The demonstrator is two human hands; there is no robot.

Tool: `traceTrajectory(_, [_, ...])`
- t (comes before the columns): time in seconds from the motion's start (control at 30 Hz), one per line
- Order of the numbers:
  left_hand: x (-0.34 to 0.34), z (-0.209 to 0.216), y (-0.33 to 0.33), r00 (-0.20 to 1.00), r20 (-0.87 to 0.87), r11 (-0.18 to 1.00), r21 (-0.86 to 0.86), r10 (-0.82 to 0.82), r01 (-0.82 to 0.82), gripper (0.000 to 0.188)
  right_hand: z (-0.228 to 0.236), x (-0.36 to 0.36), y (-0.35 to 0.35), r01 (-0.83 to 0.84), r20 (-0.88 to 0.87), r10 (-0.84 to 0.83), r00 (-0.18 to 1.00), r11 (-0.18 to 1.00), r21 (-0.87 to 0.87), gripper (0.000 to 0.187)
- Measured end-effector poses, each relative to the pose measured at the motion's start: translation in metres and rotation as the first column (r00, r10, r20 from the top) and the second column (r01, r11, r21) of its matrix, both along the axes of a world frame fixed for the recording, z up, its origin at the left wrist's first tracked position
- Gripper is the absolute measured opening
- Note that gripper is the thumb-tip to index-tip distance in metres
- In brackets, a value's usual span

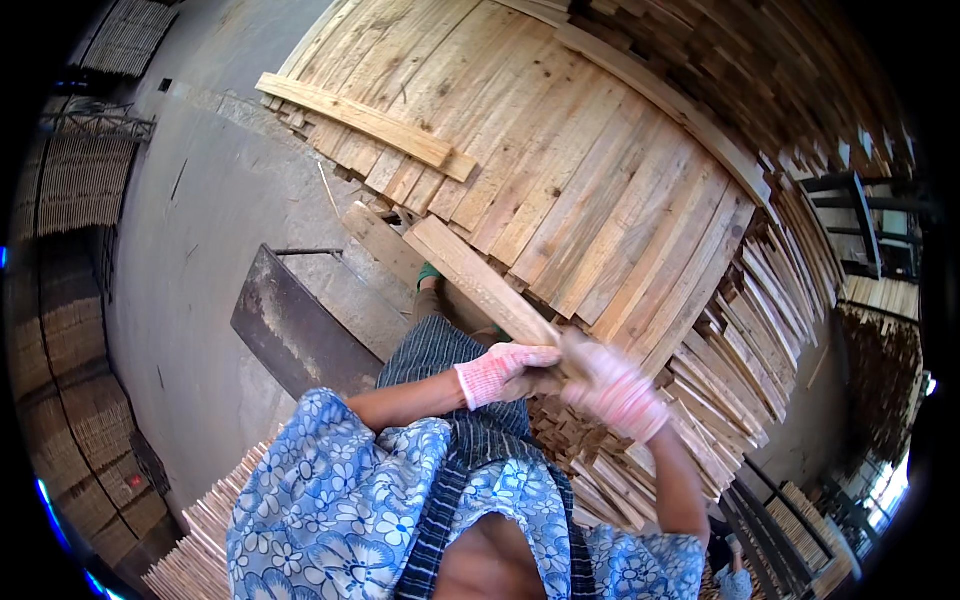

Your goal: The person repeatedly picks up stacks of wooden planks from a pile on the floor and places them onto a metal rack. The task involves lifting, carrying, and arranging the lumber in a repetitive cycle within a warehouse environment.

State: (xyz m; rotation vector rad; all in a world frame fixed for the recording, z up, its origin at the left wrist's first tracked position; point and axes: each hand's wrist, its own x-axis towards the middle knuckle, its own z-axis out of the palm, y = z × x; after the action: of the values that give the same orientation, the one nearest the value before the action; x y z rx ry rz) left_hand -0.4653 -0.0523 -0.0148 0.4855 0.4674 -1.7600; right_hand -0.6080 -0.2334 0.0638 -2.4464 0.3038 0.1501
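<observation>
A pale wooden plank [475, 278] slants up and away from my hands toward the far left, its near end between them. My left hand [510, 374], in a pink and white knit glove, is closed around the plank's near end from the left. My right hand [615, 388], gloved alike, is at that same end from the right; motion smears its fingers, so their grip cannot be told. Just beyond lies a wide stack of planks [560, 165], laid side by side in a flat layer. Two loose boards [360, 120] lie across its left edge.
A dark, worn metal panel [300, 320] stands at my left on the grey concrete floor [210, 240]. More wood is piled close on my right [730, 370]. A long board [670, 100] edges the stack's far right side. Tall wood stacks [85, 185] line the far left.
</observation>
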Motion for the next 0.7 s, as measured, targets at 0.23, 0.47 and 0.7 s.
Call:
traceTrajectory(0.23, [0.037,0.064,-0.051,0.688,0.597,0.904,0.362,-0.413,0.228,0.072,-0.029,0.026,-0.016,0.081,-0.095,-0.124,0.988,0.927,-0.367,0.071])
traceTrajectory(0.47, [0.120,0.033,0.018,-0.163,0.975,0.958,0.182,-0.148,0.223,0.046,-0.065,0.032,-0.031,0.015,0.023,-0.003,1.000,0.852,-0.523,0.083])
traceTrajectory(0.7, [0.354,0.059,0.032,-0.763,0.575,0.919,0.389,-0.297,-0.064,0.049,-0.063,0.033,-0.026,-0.001,-0.016,-0.008,1.000,0.860,-0.510,0.070])
